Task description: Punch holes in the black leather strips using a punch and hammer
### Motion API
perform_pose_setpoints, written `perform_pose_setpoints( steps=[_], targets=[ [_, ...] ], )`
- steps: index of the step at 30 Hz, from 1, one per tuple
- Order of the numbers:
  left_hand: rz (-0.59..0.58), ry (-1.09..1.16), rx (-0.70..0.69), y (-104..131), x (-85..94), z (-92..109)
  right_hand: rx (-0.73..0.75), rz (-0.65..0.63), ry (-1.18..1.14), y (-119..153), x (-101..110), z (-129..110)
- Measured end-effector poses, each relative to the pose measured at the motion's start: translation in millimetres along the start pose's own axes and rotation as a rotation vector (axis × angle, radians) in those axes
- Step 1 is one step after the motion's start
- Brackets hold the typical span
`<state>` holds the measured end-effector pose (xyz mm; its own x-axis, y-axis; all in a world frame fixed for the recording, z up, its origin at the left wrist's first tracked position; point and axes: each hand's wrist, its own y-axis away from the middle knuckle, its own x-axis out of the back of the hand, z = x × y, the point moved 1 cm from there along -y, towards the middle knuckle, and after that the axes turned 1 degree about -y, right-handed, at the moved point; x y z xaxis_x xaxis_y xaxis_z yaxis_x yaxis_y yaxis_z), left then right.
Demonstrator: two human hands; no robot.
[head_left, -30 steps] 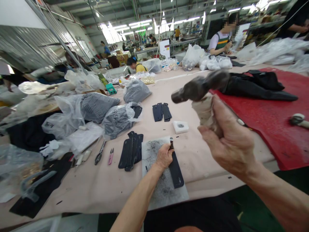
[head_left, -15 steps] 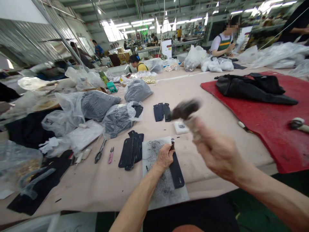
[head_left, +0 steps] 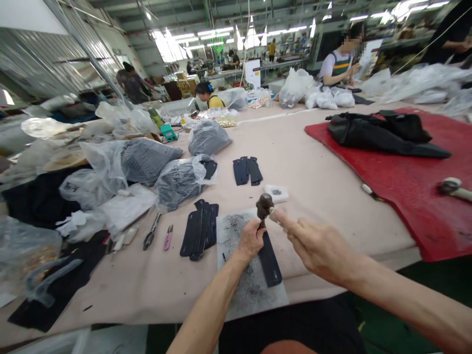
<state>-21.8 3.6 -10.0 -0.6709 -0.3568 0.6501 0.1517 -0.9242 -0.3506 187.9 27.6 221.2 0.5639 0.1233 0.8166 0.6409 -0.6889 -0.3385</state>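
My left hand (head_left: 251,239) is closed around a metal punch (head_left: 262,223), held upright on the far end of a dark strap-like piece (head_left: 270,260). That piece lies on a pale, black-smudged board (head_left: 241,285) at the table's front edge. In my right hand (head_left: 319,243) is a hammer (head_left: 264,205), fingers wrapped round its handle. The hammer head is at the top of the punch and hides it. Left of the board lies a pile of similar dark pieces (head_left: 199,228). Several more dark pieces (head_left: 247,170) lie beyond, near a small white block (head_left: 276,192).
Pink-handled snips (head_left: 168,238) and dark-handled pliers (head_left: 151,232) lie on the left. Plastic bags of dark pieces (head_left: 180,182) stand behind them. On the right, a red sheet (head_left: 398,196) carries a black bag (head_left: 379,133) and another hammer (head_left: 450,187). Co-workers sit farther back.
My right hand has swung the hammer down and left, from raised beside the punch onto its top. My left hand, the punch and the dark piece have stayed in place.
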Motion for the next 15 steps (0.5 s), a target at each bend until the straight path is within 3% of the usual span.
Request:
perform_pose_setpoints(
  steps=[2, 4, 7, 10, 12, 15],
  targets=[
    [-0.003, -0.001, 0.002, 0, -0.2, -1, 0.006, -0.112, -0.007, 8, -13, 14],
    [-0.008, 0.003, 0.013, 0, -0.4, -2, -0.069, -0.143, -0.054, 15, -22, 31],
    [-0.005, 0.020, 0.036, -1, 0.3, -2, -0.339, -0.102, -0.245, 31, -48, 67],
    [-0.018, 0.030, 0.030, -2, 2.3, 0, -0.679, -0.132, -0.457, 55, -96, 111],
    [-0.028, 0.027, 0.026, -2, 3.5, 1, -0.754, -0.121, -0.383, 68, -124, 134],
    [-0.044, 0.019, 0.039, -3, 4.1, 1, -0.618, -0.092, -0.011, 72, -148, 138]
  ],
)
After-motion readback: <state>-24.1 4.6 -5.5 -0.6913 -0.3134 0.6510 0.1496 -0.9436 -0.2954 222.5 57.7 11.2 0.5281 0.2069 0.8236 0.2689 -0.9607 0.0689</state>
